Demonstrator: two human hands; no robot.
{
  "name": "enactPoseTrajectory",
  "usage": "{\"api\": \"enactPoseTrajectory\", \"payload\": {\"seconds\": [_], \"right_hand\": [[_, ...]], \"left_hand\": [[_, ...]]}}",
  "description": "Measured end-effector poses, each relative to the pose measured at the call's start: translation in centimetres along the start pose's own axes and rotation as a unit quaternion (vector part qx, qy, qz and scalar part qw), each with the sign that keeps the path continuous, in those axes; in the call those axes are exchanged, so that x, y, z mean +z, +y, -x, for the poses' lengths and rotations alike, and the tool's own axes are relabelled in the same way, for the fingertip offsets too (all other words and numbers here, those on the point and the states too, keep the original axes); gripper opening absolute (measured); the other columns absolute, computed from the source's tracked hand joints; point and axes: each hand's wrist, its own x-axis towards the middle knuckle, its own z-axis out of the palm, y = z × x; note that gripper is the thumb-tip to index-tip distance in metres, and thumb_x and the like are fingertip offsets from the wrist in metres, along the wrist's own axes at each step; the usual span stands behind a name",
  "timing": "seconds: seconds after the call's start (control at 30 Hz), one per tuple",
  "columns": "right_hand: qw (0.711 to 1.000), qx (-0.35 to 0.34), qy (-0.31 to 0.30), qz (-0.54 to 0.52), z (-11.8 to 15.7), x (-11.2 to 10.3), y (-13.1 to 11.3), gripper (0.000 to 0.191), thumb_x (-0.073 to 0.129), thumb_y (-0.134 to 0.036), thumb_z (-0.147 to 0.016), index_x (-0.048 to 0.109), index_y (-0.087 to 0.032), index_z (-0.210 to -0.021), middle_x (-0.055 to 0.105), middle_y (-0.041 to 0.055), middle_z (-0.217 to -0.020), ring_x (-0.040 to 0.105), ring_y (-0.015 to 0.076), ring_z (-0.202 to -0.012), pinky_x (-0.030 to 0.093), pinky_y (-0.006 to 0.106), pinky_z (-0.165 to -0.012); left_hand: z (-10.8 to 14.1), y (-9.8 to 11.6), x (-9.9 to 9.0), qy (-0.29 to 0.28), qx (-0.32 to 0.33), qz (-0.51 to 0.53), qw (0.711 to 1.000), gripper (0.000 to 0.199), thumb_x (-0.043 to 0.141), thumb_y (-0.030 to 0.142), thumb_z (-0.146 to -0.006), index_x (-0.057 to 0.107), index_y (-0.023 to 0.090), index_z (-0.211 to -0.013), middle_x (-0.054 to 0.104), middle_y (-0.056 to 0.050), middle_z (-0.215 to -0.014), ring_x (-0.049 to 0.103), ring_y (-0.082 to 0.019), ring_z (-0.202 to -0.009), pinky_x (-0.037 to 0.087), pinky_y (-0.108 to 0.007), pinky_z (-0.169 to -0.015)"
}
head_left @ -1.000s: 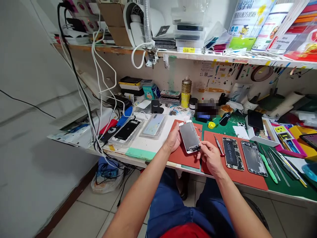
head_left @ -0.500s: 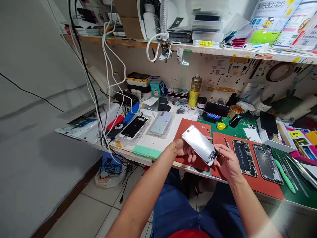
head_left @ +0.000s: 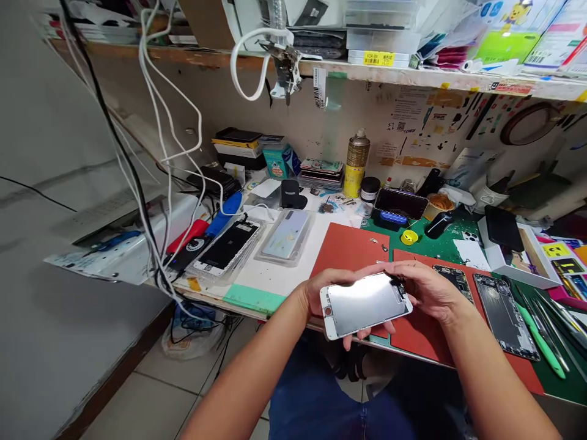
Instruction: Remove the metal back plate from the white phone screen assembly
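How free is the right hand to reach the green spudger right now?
Probably not yet: the right hand holds the phone display assembly. Once released, only a flat phone housing lies before the green spudger.

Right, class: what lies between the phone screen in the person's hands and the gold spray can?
The head view shows a red repair mat and, beyond it, small scattered parts between the phone screen and the gold spray can.
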Motion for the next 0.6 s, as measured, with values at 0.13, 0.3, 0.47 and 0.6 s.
{"api": "enactPoseTrajectory", "payload": {"seconds": [0.13, 0.3, 0.47, 0.6], "right_hand": [[0.980, -0.093, 0.171, 0.050, 0.9, 1.1, 1.4, 0.054, 0.072, -0.069, -0.092, 0.076, -0.015, -0.093, 0.056, -0.0024, -0.058, 0.045, 0.0102, -0.046, 0.029, 0.022, -0.042], [0.829, -0.363, 0.308, 0.294, 2.4, 4.2, 6.1, 0.031, 0.062, -0.044, -0.107, 0.073, -0.019, -0.091, 0.064, -0.0002, -0.066, 0.055, 0.0128, -0.053, 0.042, 0.026, -0.051], [0.679, -0.541, 0.188, 0.460, 1.8, 5.5, 8.7, 0.010, 0.060, -0.014, -0.106, 0.068, -0.016, -0.102, 0.067, 0.0002, -0.071, 0.058, 0.0119, -0.055, 0.042, 0.028, -0.056], [0.669, -0.546, 0.178, 0.473, 1.3, 5.4, 8.7, 0.007, 0.063, -0.017, -0.106, 0.067, -0.015, -0.100, 0.063, -0.0010, -0.067, 0.054, 0.0120, -0.053, 0.039, 0.029, -0.054]], "left_hand": [[0.5, -1.6, -0.3, 0.043, 0.058, 0.024, 0.997, 0.080, 0.062, 0.065, -0.094, 0.049, 0.022, -0.160, 0.078, -0.022, -0.113, 0.077, -0.032, -0.073, 0.058, -0.039, -0.060], [-1.1, -3.5, 0.2, 0.183, 0.225, 0.077, 0.954, 0.084, 0.047, 0.075, -0.099, 0.065, 0.006, -0.144, 0.079, -0.023, -0.101, 0.075, -0.026, -0.070, 0.049, -0.027, -0.051], [-2.9, -4.3, -0.1, 0.277, 0.347, 0.139, 0.885, 0.071, 0.048, 0.064, -0.105, 0.064, 0.009, -0.146, 0.079, -0.021, -0.108, 0.074, -0.024, -0.078, 0.058, -0.032, -0.069], [-3.0, -4.1, 0.0, 0.304, 0.367, 0.157, 0.865, 0.071, 0.047, 0.061, -0.106, 0.061, 0.006, -0.148, 0.077, -0.018, -0.096, 0.070, -0.024, -0.073, 0.059, -0.034, -0.069]]}}
